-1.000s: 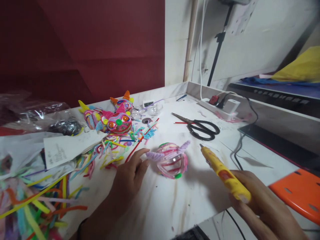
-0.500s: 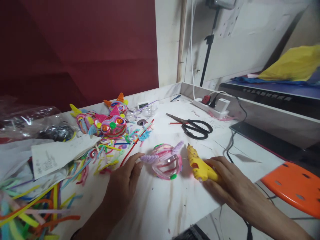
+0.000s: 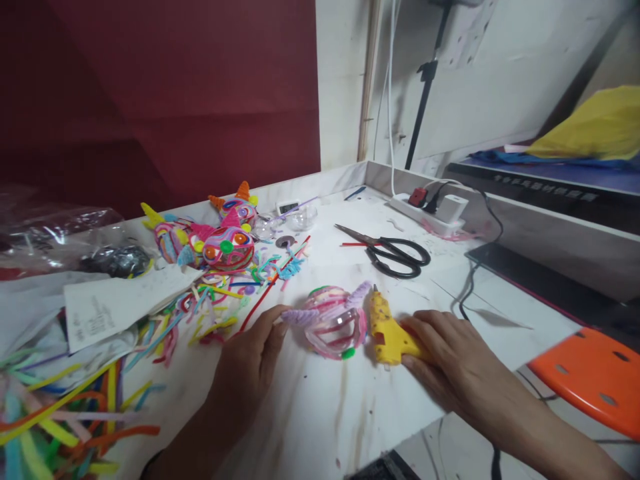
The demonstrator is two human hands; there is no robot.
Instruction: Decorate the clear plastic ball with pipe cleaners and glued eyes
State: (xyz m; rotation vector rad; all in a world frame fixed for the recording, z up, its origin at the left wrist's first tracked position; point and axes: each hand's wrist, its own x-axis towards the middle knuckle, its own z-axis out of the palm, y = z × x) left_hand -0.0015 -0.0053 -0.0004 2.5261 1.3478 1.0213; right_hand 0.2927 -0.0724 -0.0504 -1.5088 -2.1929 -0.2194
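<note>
1. Far left: fuzzy craft strips (image 3: 65, 407), many colours, cut off by frame edge, too tangled to count. Clear plastic bag (image 3: 65, 227) above, also cut off.
2. Paper (image 3: 113, 310) over the strips, handwriting illegible.
3. Decorated figures (image 3: 227, 248) behind, overlapping; at least two, exact count unclear. Front one: two orange eyes, one green nose.
4. Left hand (image 3: 247, 357), one: thumb and index fingers pinch the outer tip of the left lilac horn; other fingers mostly hidden.
5. Two clear balls (image 3: 303, 218), far back, outlines hard to make out.
6. Pink-striped ball (image 3: 334, 327), one, on the table (image 3: 310, 413) between the hands. Two lilac horns (image 3: 303, 317), one green dot low in front; underside hidden.
7. Scissors (image 3: 379, 244), one pair, beyond the ball, red strip partly hidden under them.
8. Yellow glue gun (image 3: 393, 341), one, just right of the ball, nozzle pointing away from the person. Resting on table or lifted: can't tell.
9. Right hand (image 3: 445, 353), one: fingers wrapped round the gun's handle, handle end hidden.
10. Power strip (image 3: 425, 215), one, back right; orange seat (image 3: 590, 380), one, cut off by frame edge.
</note>
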